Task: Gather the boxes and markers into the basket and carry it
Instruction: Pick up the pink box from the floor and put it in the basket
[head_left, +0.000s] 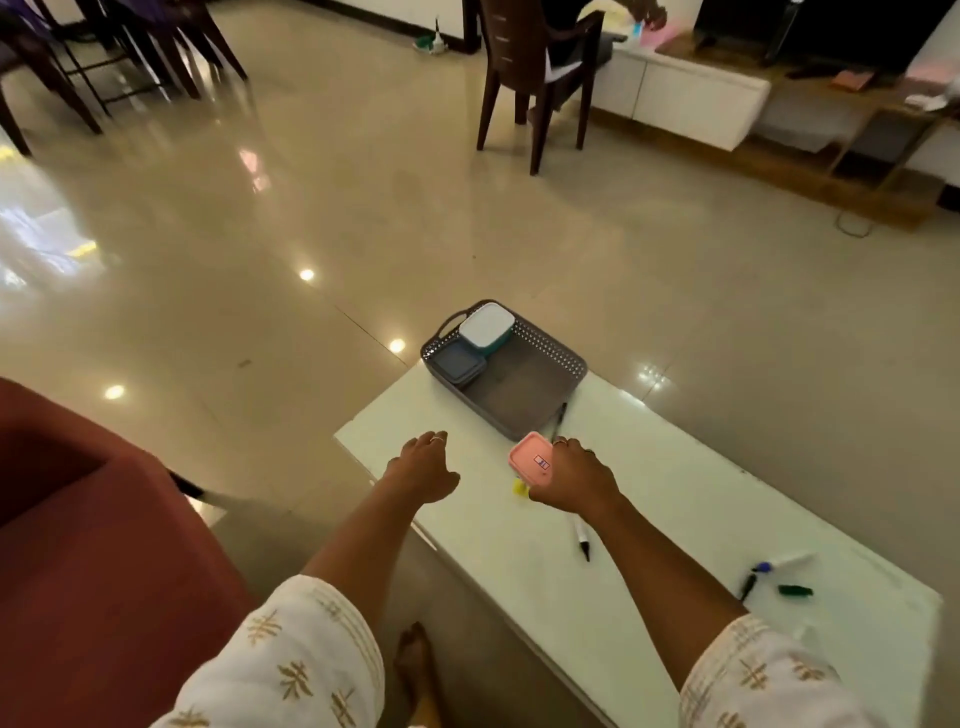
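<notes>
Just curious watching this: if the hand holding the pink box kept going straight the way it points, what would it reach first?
Probably the grey basket. The right hand, gripping the pink box, points up the white table toward the basket's near wall. A dark marker lies beside that wall and might be brushed first; depth is unclear.

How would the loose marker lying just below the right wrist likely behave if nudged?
The marker looks slim and round, so it would probably roll across the glossy white table. It seems rigid and light. Nothing beside it would stop it, so it might reach the edge.
</notes>
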